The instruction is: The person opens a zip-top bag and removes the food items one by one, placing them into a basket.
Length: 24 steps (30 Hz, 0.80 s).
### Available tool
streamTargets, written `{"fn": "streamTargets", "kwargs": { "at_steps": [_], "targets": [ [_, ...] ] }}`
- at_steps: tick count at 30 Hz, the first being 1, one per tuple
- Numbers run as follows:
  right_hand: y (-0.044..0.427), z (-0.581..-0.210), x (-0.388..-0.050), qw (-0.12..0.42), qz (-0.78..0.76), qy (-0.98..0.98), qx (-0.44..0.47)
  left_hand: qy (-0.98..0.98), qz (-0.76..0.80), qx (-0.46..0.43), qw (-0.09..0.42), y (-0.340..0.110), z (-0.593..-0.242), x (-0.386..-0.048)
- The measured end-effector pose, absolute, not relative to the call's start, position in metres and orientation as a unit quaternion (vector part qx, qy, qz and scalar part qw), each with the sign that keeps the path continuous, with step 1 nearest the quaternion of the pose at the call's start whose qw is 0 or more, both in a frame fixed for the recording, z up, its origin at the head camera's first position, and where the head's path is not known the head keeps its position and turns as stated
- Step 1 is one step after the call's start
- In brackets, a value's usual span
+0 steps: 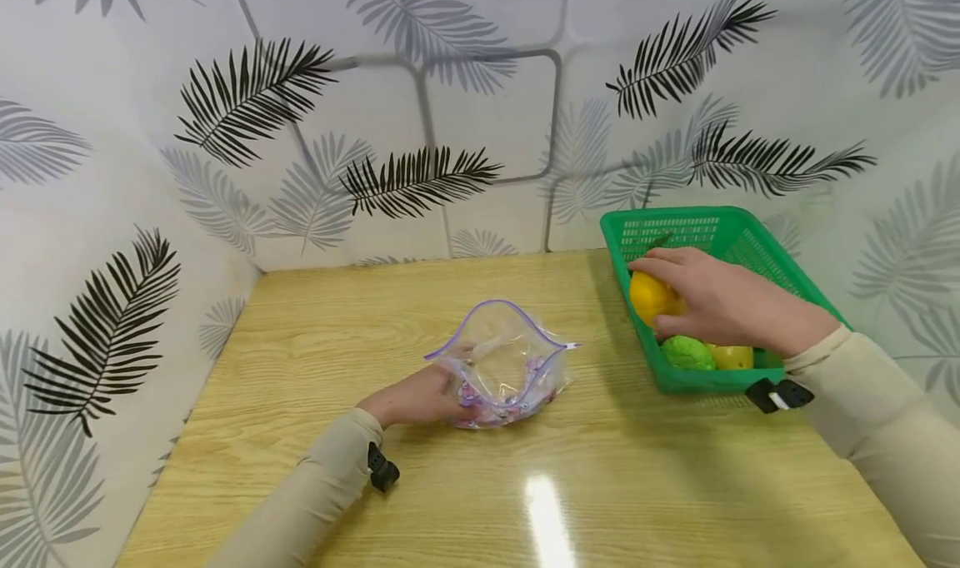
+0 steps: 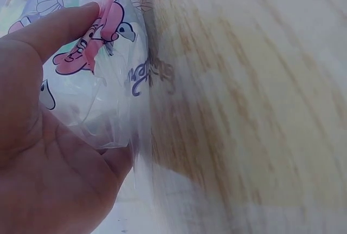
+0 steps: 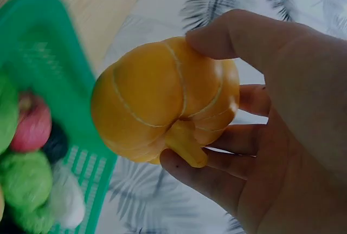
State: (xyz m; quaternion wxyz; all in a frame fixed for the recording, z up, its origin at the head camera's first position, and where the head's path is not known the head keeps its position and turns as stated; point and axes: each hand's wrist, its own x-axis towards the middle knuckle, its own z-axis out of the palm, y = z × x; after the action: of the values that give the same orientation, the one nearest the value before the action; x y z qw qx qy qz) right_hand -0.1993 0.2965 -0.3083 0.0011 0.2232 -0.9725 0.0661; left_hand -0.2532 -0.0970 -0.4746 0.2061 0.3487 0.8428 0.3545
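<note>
My right hand (image 1: 708, 297) holds a small orange pumpkin (image 3: 146, 96) with a short stem, its thumb on one side and fingers on the other. In the head view that pumpkin (image 1: 649, 297) is over the left side of a green plastic basket (image 1: 697, 381). My left hand (image 1: 427, 397) grips the left side of a clear zip bag (image 1: 498, 360) on the table. The bag's mouth gapes upward, edged by a purple zip strip. Pink cartoon prints (image 2: 81, 50) show beside the thumb in the left wrist view; the other fingers are mostly hidden by the bag.
A green cabbage-like vegetable (image 1: 687, 353) and a yellow fruit (image 1: 731, 357) lie in the basket. The right wrist view adds a pinkish-red round item (image 3: 32, 123) and a white item (image 3: 68, 201). A leaf-patterned covering (image 1: 480, 110) rises behind the wooden table (image 1: 337, 318).
</note>
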Motion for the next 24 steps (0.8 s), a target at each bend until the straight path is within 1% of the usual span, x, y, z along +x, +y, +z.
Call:
{"fn": "streamTargets", "kwargs": {
  "at_steps": [5, 12, 16, 21, 24],
  "targets": [
    [0.338, -0.323, -0.212, -0.023, 0.054, -0.975, 0.214, 0.844, 0.355, 0.346, 0.208, -0.098, -0.472, -0.253],
    [0.386, -0.346, -0.218, -0.038, 0.034, -0.977, 0.205, 0.838, 0.363, 0.346, 0.217, -0.096, -0.471, -0.253],
    [0.399, -0.354, -0.224, -0.041, 0.031, -0.979, 0.195, 0.844, 0.353, 0.346, 0.208, -0.097, -0.469, -0.253],
    [0.403, -0.358, -0.227, -0.045, 0.013, -0.981, 0.187, 0.846, 0.357, 0.330, 0.218, -0.098, -0.468, -0.252],
    [0.403, -0.358, -0.226, -0.038, 0.001, -0.982, 0.183, 0.843, 0.363, 0.327, 0.224, -0.099, -0.469, -0.252]
  ]
}}
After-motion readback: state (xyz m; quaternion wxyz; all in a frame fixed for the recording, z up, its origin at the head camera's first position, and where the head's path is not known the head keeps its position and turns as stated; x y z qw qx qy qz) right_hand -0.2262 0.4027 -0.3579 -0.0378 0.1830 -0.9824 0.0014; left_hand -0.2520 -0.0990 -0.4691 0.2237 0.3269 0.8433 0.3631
